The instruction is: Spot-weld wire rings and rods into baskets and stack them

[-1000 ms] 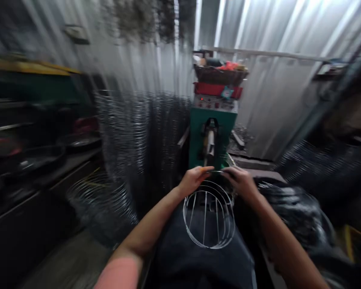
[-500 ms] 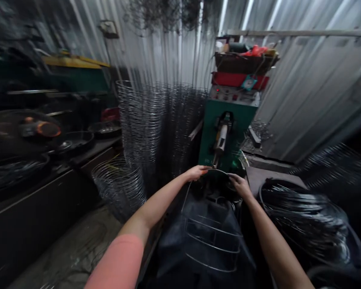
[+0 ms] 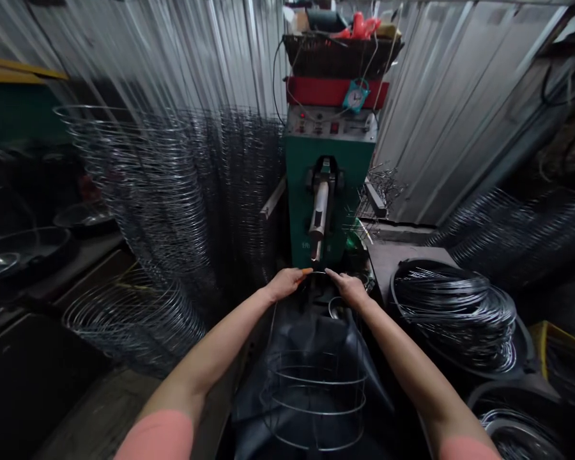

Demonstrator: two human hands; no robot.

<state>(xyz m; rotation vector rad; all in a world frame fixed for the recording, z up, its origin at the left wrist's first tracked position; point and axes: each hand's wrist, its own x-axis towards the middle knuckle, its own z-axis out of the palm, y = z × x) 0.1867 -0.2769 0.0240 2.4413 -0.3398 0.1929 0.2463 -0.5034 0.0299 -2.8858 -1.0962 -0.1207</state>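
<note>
Both arms reach forward to a thin metal ring below the tip of the green machine. My left hand pinches the ring's left side, with something orange at its fingertips. On the right side, my right hand has its fingers closed on the same ring. Just above the ring, between the hands, is the machine's metal electrode arm. A round wire frame with several hoops hangs below, over dark sheeting.
Tall stacks of wire rings stand at the left, a lower stack before them. A black tub of metal rings sits at the right, near a yellow crate. A small clock hangs on the machine.
The view has turned right, so the machine and wire stacks appear further left. My hands are closer together on the ring, and the wire frame shows more fully.
</note>
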